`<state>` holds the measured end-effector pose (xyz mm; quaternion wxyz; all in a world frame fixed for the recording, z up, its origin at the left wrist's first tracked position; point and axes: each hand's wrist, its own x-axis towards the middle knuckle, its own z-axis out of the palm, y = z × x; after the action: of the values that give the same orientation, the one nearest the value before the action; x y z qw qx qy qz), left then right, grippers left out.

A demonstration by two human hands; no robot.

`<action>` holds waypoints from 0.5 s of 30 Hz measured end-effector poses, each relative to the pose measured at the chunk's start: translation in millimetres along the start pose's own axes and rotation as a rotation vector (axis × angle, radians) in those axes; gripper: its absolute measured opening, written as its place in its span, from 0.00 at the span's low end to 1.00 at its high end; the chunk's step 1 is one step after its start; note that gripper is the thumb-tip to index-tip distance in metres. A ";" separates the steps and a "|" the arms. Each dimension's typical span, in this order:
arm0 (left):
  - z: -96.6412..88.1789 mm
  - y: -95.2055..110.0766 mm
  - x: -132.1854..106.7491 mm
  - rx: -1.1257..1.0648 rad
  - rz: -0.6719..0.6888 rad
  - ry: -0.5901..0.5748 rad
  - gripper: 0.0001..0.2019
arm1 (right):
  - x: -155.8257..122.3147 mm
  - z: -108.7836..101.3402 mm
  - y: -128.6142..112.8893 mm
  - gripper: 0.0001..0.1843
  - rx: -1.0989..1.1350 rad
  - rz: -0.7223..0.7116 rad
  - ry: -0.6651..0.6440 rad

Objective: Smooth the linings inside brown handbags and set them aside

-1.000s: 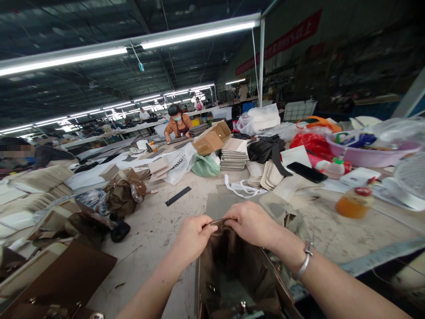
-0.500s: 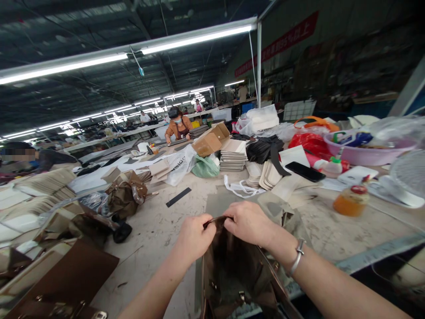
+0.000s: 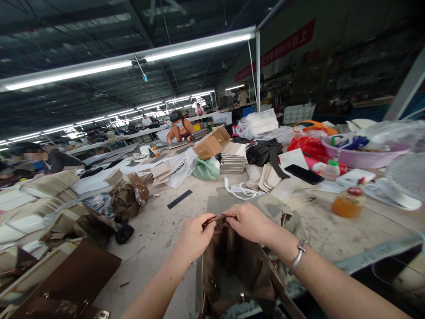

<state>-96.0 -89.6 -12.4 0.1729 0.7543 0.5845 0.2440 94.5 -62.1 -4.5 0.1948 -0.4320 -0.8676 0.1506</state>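
Note:
Directly before me at the table's near edge is a brown handbag, its mouth open toward me and small metal fittings showing inside. My left hand pinches the bag's far rim between thumb and fingers. Close beside it, my right hand grips the same rim, a bracelet on that wrist. A short stretch of the edge shows between the two hands. Under and behind the bag lies a grey sheet. The bag's lower part is cut off by the frame.
Brown bag pieces and stacked beige panels crowd the left. A dark strip lies ahead. To the right are a phone, a jar of orange liquid and a pink basin. A co-worker sits across the table.
Both hands keep their hold on the bag's rim and have barely shifted. The camera view has tilted slightly, so the surroundings sit a little differently in the picture.

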 end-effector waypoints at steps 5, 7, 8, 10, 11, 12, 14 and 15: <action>-0.8 -0.3 1.3 0.035 -0.003 0.002 0.12 | -1.4 -0.7 -4.3 0.13 -0.032 0.007 0.000; 0.2 -0.2 2.4 0.057 -0.008 0.002 0.12 | -0.2 -0.4 -7.0 0.14 -0.088 0.031 0.000; 0.7 -0.4 3.0 0.060 -0.008 0.000 0.11 | 0.6 -0.4 -8.4 0.15 -0.122 0.043 -0.003; 0.7 -1.3 4.6 0.065 -0.008 0.000 0.11 | 2.2 -0.6 -11.0 0.16 -0.169 0.056 -0.004; -0.2 -1.8 5.5 0.072 -0.005 -0.003 0.11 | 2.9 -0.9 -12.1 0.16 -0.177 0.060 -0.003; -1.9 -2.3 6.5 0.086 -0.004 -0.009 0.10 | 3.4 -1.3 -13.0 0.16 -0.174 0.068 -0.002; -7.5 -2.0 8.8 0.103 0.001 -0.055 0.09 | 3.8 -2.2 -13.5 0.16 -0.147 0.086 0.000; -11.0 -1.0 10.1 0.095 0.004 -0.094 0.08 | 3.8 -2.7 -13.0 0.16 -0.128 0.095 0.000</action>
<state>-101.0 -79.9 -2.2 0.1638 0.7734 0.5852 0.1806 84.7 -66.4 4.2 0.1592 -0.4844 -0.8539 0.1041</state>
